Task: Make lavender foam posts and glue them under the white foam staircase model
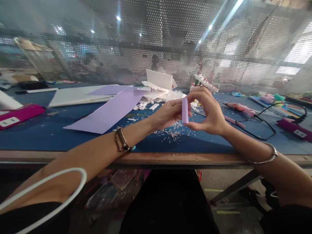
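Note:
Between my two hands, a small lilac strip (185,110), like foam or card with a slight curve, is held upright above the table. My left hand (168,113) grips it from the left, its fingertips partly behind the strip. On the other side, my right hand (207,112) pinches it with fingers at the top end and thumb at the bottom. Small white shavings (173,132) lie on the table under the hands. A large lilac sheet (109,110) is to the left of my left hand. Behind the hands is a pile of white foam pieces (158,94).
A pink glue gun (245,110) with a black cord lies at right, near a magenta power block (294,128). Another magenta block (23,116) is at far left. White sheets (73,96) lie behind the lilac sheet. A perforated metal screen (165,26) stands behind the table.

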A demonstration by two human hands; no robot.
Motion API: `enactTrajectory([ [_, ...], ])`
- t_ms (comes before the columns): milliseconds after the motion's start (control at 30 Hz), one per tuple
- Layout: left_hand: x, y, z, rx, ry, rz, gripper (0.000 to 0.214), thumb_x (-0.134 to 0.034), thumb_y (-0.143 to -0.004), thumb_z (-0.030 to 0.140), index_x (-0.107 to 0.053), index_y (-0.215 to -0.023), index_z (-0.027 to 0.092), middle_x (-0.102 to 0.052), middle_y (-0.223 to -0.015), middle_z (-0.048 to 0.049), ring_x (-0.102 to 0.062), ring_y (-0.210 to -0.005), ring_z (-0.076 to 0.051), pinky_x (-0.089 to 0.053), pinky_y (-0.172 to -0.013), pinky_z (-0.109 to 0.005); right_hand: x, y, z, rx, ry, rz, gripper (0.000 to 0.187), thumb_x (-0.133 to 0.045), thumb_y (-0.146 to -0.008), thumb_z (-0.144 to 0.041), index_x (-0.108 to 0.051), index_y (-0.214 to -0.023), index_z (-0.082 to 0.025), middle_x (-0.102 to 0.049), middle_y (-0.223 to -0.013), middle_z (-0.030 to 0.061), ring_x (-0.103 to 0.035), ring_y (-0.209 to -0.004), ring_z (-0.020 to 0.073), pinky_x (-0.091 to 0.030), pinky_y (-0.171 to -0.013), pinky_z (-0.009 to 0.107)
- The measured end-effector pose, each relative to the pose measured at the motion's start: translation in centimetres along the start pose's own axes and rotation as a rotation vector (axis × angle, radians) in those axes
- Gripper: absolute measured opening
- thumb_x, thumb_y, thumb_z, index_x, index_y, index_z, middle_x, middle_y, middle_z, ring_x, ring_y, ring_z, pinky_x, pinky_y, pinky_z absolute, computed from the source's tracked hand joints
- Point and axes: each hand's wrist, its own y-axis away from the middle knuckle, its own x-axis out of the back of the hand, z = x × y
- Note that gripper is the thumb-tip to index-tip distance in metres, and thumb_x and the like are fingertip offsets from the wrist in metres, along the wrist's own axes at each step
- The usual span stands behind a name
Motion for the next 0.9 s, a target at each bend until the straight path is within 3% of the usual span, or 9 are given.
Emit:
enactTrajectory([
  [367, 0.7, 0.0, 0.3, -0.045, -0.369, 0.061, 0.013, -0.057, -0.076, 0.026, -0.059, -0.068, 0.016, -0.058, -0.063, 0.0008, -0.045, -0.051, -0.005, -0.036, -0.05, -0.017, 0.3, 0.0, 0.6, 0.072, 0.112, -0.034, 0.045, -0.069, -0.063, -0.037, -0.051, -0.1, -0.02, -0.053, -0.093, 0.0051, -0.052, -0.086, 0.018, -0.047, -0.076, 0.038],
  [533, 1.1, -0.2, 0.5, -0.058, -0.491, 0.041, 0.024, -0.06, -0.077, 0.038, -0.059, -0.072, 0.015, -0.053, -0.058, 0.0026, -0.043, -0.047, -0.004, -0.032, -0.045, -0.017, 0.4, 0.0, 0.6, 0.138, 0.159, -0.048, 0.043, -0.068, -0.063, -0.035, -0.05, -0.099, -0.019, -0.053, -0.09, 0.0056, -0.052, -0.082, 0.0175, -0.048, -0.071, 0.037],
  [900, 1.4, -0.3, 1.2, -0.075, -0.554, -0.008, 0.033, -0.064, -0.073, 0.046, -0.053, -0.063, 0.016, -0.049, -0.05, 0.0045, -0.04, -0.041, -0.003, -0.032, -0.042, -0.017, 0.9, 0.2, 1.3, 0.214, 0.321, -0.095, 0.044, -0.064, -0.067, -0.038, -0.048, -0.104, -0.02, -0.054, -0.096, 0.0075, -0.053, -0.091, 0.0219, -0.047, -0.076, 0.04],
])
